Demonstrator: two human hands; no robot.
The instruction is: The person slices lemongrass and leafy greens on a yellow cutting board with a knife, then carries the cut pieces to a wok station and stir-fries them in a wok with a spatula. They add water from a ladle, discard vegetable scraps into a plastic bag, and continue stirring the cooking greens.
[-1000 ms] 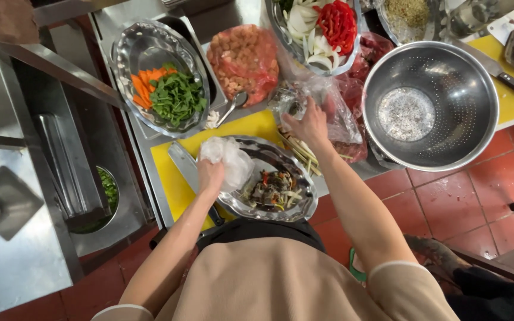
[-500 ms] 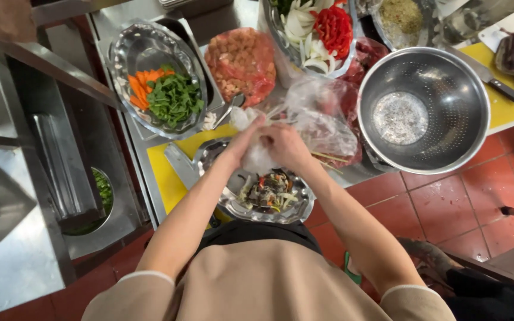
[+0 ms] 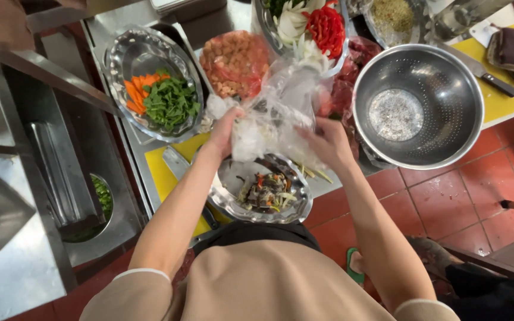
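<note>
My left hand [image 3: 224, 132] and my right hand [image 3: 325, 141] both grip a crumpled clear plastic bag [image 3: 272, 116], held over a shallow steel plate [image 3: 227, 196]. The plate carries a small heap of dark food scraps with bits of red and green. It rests on a yellow cutting board [image 3: 160, 172] at the counter's near edge. A knife blade [image 3: 176, 161] lies on the board beside the plate.
A steel tray of carrot sticks and green leaves [image 3: 165, 98] sits far left. A bag of pinkish diced meat [image 3: 236, 62] and a bowl of onion and red chilli [image 3: 310, 27] lie beyond. A large steel colander [image 3: 417, 107] stands right. Red floor tiles lie below.
Both hands have come together on the plastic bag and lifted it over the plate; a second ago the left hand held a white wad and the right reached toward the bag.
</note>
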